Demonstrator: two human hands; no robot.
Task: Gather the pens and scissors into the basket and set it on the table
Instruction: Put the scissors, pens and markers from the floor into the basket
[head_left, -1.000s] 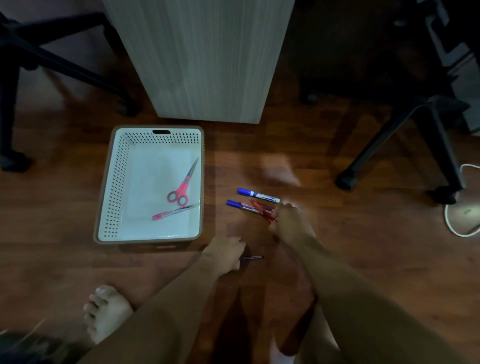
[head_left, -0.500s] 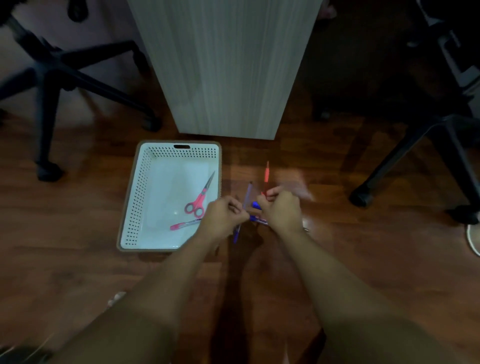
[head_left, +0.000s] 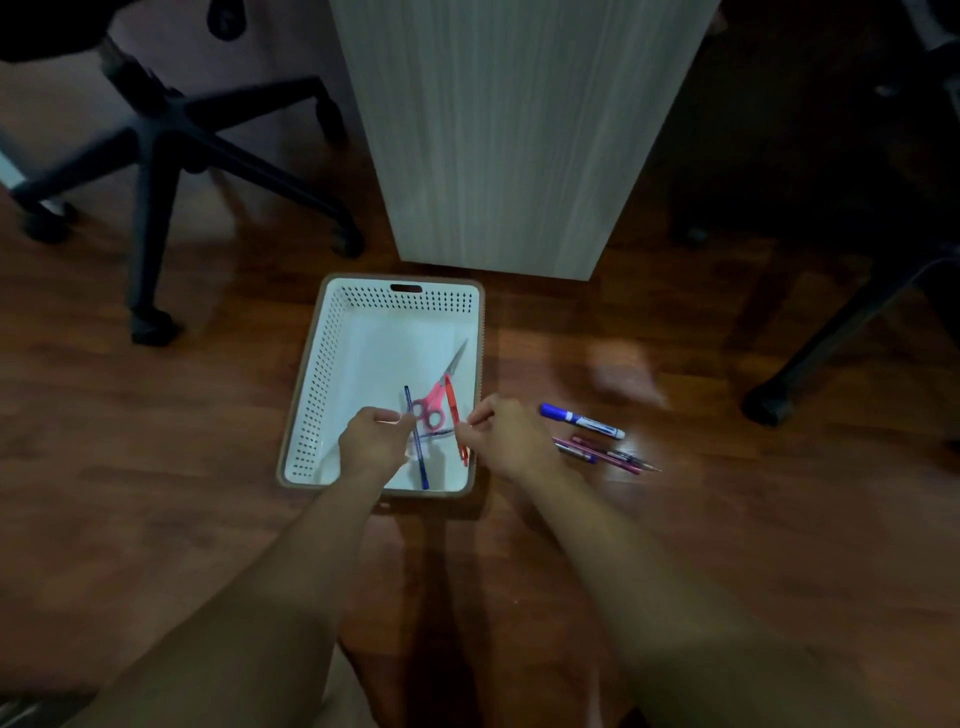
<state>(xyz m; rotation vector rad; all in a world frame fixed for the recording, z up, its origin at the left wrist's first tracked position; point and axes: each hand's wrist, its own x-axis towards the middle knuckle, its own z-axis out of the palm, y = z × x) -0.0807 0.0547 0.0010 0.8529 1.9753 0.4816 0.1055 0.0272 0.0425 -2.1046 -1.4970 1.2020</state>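
Holding blue pen (head_left: 415, 441) in left hand (head_left: 375, 440), red pen (head_left: 454, 415) in right hand (head_left: 511, 439), over basket (head_left: 332, 332)

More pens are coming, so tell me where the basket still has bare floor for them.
The white perforated basket is bare across its far half, below the handle slot, and along its left wall. Its near right corner is crowded: pink-handled scissors, the blue pen in the left hand and the red pen in the right hand.

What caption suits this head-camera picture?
Two hands, left and right, lower pens into a white basket holding scissors; more pens remain on the floor.
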